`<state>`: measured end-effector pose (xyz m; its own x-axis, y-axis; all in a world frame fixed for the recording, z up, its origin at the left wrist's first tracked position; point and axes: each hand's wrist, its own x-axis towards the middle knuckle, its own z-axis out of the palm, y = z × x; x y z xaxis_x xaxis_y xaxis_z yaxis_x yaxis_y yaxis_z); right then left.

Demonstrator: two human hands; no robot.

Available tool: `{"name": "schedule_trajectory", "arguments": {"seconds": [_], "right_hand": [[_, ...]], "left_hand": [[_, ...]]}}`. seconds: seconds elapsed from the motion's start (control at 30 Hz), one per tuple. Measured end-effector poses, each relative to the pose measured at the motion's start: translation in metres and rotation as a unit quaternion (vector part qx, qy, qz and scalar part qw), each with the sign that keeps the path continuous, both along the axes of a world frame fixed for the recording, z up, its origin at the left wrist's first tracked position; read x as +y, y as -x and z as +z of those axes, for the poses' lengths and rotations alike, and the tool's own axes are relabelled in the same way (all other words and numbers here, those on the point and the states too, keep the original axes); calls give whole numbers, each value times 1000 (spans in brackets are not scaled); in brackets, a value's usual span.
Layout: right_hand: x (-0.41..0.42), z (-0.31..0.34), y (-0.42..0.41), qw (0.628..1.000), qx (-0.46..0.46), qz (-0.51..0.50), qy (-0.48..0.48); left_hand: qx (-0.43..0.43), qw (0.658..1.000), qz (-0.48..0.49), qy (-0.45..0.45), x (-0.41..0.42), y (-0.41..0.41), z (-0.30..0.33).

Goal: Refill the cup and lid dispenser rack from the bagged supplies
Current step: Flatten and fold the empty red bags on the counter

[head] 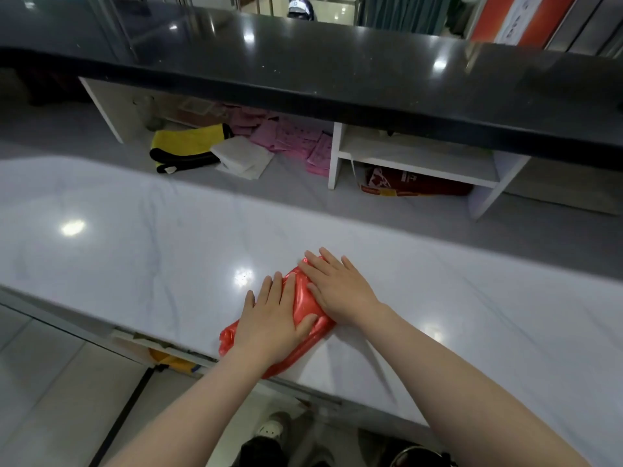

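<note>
One red plastic bag, glossy, crinkled and folded into a flat oblong, is pressed flat under two hands. The left hand is laid palm-down on its nearer part, fingers straight, thumb spread across the film. The right hand is laid flat on its farther end, fingers extended. The bag is set at the near edge of the pale, polished marble-look counter. Toward the far edge, one yellow-and-black cloth, folded white paper and scattered pink slips are noted under a black glossy ledge.
</note>
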<state>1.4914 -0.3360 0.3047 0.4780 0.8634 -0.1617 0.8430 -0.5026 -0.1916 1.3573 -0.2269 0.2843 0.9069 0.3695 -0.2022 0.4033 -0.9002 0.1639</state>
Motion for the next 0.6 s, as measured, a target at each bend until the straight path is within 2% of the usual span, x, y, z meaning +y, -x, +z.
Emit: {"name": "schedule_trajectory", "arguments": {"seconds": [0.6], "right_hand": [[2,-6,3,1000,19,-25,5]], "left_hand": [[-3,1000,-10,-11,-1,-1,-1]]}}
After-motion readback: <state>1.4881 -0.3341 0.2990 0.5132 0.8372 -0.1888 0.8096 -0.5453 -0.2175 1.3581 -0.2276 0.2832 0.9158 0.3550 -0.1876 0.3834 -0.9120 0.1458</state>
